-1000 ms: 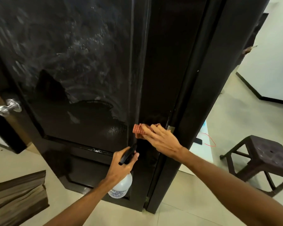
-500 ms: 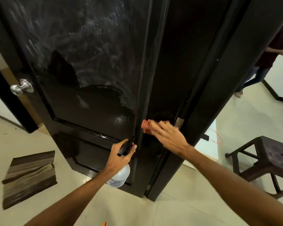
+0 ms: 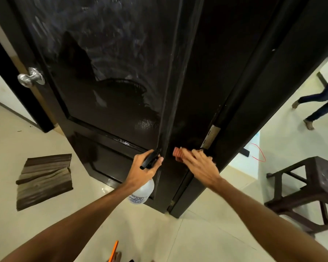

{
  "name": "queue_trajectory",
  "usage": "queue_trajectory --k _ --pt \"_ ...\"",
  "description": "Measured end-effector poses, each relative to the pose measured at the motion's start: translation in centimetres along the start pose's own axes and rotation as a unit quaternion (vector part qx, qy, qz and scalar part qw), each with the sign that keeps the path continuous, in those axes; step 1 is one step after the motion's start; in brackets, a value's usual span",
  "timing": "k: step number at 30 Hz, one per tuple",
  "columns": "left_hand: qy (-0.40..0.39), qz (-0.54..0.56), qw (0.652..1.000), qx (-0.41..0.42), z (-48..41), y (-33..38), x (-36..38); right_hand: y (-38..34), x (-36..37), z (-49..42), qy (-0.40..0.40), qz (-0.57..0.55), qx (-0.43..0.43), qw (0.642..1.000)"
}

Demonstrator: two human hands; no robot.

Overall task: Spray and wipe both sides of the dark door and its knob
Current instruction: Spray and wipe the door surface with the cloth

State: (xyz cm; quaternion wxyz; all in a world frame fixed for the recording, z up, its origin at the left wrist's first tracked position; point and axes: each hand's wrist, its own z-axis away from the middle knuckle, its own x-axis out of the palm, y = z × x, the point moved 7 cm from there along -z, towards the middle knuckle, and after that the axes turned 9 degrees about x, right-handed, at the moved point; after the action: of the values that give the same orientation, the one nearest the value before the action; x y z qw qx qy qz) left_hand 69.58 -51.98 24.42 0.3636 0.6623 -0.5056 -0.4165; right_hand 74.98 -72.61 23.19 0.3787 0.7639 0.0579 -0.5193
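Much of the glossy dark door shows wipe streaks, the right hand pressing a reddish cloth flat-fingered near its hinge, the left hand gripping a clear spray bottle, round silver knob seemingly pending.

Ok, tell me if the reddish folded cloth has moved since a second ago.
Yes: the reddish folded cloth under the right hand has slid down, now below the brass hinge.
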Motion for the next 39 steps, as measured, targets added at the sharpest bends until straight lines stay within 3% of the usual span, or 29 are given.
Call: queue_trajectory --k 2,5,10,17,20,24,31,37,39 --pt "0.003 0.005 1.000 -0.013 0.4 -0.3 0.1 2.6 -3.6 -1.5 0.109 0.010 0.032 0.993" --pt "0.013 0.012 1.000 -0.019 0.4 -0.5 0.5 4.3 -4.5 -1.7 0.184 -0.002 0.073 0.980" --pt "0.024 0.008 0.999 -0.033 0.4 -0.4 0.0 -0.7 -1.7 -0.1 0.074 -0.041 0.011 0.996" --pt "0.082 0.008 0.997 -0.011 -2.4 1.8 -4.2 6.0 -14.6 -6.9 0.301 -0.103 0.151 0.936" --pt "0.088 0.025 0.996 -0.007 -3.9 2.9 -5.6 5.1 -16.5 -8.7 0.319 -0.090 0.166 0.929" --pt "0.067 0.042 0.997 0.016 -5.9 5.2 -6.7 2.9 -14.4 -8.5 0.281 -0.108 0.173 0.938" --pt "0.026 0.055 0.995 0.085 -11.6 9.7 -11.8 7.3 -24.5 -14.0 0.430 -0.132 0.320 0.834" --pt "-0.001 0.086 0.991 0.103 -15.3 12.3 -15.0 1.5 -20.6 -16.8 0.352 -0.040 0.233 0.906" --pt "-0.016 0.092 0.989 0.114 -16.3 13.5 -16.0 3.6 -24.3 -17.6 0.383 -0.056 0.263 0.884"
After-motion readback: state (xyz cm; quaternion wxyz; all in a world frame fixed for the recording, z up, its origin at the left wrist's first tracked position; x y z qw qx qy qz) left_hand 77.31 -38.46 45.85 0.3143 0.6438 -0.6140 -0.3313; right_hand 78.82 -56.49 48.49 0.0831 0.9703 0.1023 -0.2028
